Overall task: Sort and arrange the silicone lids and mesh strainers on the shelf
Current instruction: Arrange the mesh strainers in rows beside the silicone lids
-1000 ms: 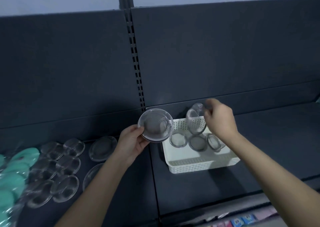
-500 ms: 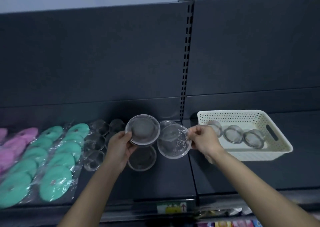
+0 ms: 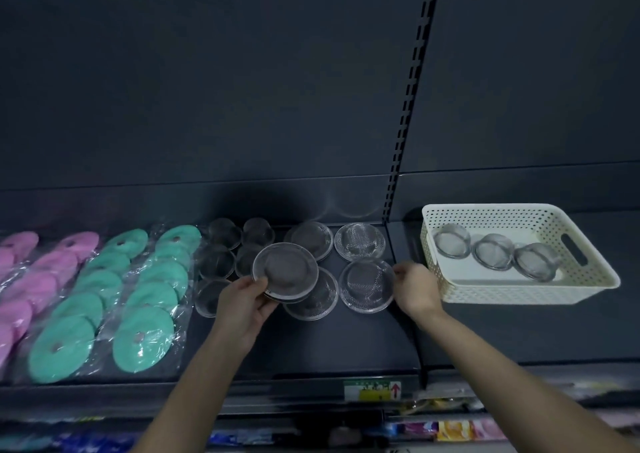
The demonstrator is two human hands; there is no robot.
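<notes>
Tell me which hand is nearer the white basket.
Right. The right hand sits just left of the basket, at its front corner, pinching the rim of a flat strainer lying on the shelf. The left hand is farther left, holding a raised strainer.

Left hand (image 3: 242,300) grips a wide mesh strainer (image 3: 285,272) by its 7 o'clock rim, raised over the dark shelf (image 3: 346,345). Right hand (image 3: 415,286) pinches the 3 o'clock rim of a second strainer (image 3: 367,286); contact with the shelf unclear. A third strainer (image 3: 318,302) lies partly under the raised one. Two back strainers (image 3: 360,241) lie at 12 o'clock. Small strainers (image 3: 221,234) cluster at 9 o'clock, then bagged teal lids (image 3: 145,331) and pink lids (image 3: 34,279). A white basket (image 3: 519,293), at 3 o'clock of the right hand, holds three basket strainers (image 3: 495,251) in a row.
</notes>
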